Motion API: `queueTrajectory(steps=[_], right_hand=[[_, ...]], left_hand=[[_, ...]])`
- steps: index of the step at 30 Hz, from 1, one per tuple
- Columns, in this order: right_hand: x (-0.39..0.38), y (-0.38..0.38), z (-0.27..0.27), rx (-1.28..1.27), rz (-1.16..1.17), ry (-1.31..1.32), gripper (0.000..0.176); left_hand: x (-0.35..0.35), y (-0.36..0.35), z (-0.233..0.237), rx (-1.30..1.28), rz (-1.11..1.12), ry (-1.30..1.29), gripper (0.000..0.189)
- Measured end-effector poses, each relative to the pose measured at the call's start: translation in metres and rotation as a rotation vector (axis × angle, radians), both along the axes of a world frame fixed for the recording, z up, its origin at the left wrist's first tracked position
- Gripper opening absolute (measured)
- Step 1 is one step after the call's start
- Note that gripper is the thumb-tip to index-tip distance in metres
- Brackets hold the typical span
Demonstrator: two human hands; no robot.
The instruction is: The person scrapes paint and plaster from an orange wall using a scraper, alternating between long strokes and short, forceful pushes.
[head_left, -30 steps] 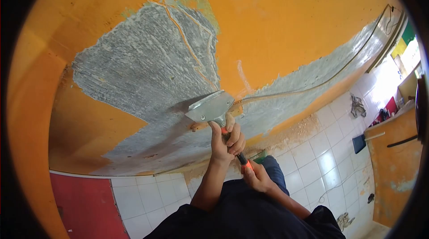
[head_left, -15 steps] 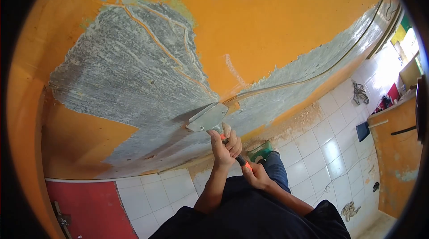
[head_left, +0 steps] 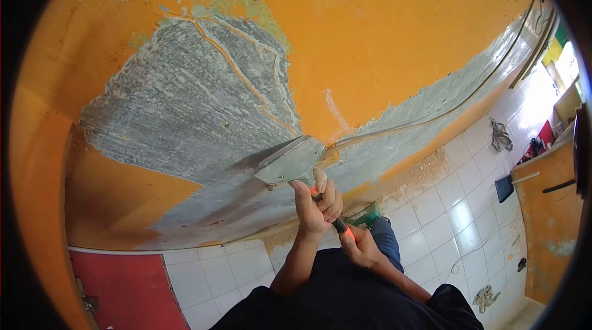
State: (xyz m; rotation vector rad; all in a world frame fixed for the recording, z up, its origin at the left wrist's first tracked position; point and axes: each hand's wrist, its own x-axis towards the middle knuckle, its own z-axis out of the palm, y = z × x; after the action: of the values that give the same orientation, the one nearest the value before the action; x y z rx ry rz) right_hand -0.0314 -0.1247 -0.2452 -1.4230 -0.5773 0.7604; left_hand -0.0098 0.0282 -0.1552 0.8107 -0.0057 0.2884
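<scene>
A wide wall scraper with a metal head and a black and orange handle lies in both my hands. My left hand is wrapped round the handle close below the head. Lower down, my right hand grips the handle's end. The blade's edge is at the wall, over the grey bared plaster; firm contact cannot be made out. Orange paint borders the stripped patch above and to the right. A thin ridge of orange paint runs down through the grey area towards the blade.
A cable runs along the wall to the right. White floor tiles lie below, with paint crumbs by the wall's foot. A green object is beside my leg. An orange cabinet stands right, a red panel lower left.
The view has shifted a little, so the wall appears slightly lower and further right. The scraper's head has moved slightly along the wall towards the paint ridge. Both hands keep their grip.
</scene>
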Motion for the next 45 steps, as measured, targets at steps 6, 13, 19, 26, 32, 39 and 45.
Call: queueTrajectory(steps=[6, 13, 19, 26, 32, 39, 45], right_hand=[[0.002, -0.005, 0.007, -0.013, 0.025, -0.004, 0.029], [-0.002, -0.008, 0.013, -0.017, 0.028, 0.013, 0.029], [-0.008, -0.012, 0.013, -0.025, 0.015, 0.085, 0.031], [-0.005, -0.017, 0.026, -0.08, -0.004, 0.009, 0.032], [-0.006, -0.02, 0.037, -0.107, -0.017, -0.054, 0.032], [-0.005, -0.021, 0.046, -0.184, -0.015, -0.067, 0.032], [0.001, -0.023, 0.059, -0.173, -0.015, -0.12, 0.032]], left_hand=[[0.0, -0.001, -0.001, -0.016, 0.013, -0.013, 0.053], [-0.001, -0.005, 0.007, -0.051, 0.033, 0.033, 0.057], [-0.001, -0.006, 0.007, -0.054, 0.007, 0.044, 0.053], [0.001, -0.007, 0.015, -0.087, -0.001, 0.018, 0.053], [-0.001, -0.008, 0.014, -0.115, -0.003, 0.011, 0.053], [0.001, -0.012, 0.022, -0.154, -0.013, -0.012, 0.052], [0.003, -0.011, 0.035, -0.149, 0.002, -0.037, 0.052]])
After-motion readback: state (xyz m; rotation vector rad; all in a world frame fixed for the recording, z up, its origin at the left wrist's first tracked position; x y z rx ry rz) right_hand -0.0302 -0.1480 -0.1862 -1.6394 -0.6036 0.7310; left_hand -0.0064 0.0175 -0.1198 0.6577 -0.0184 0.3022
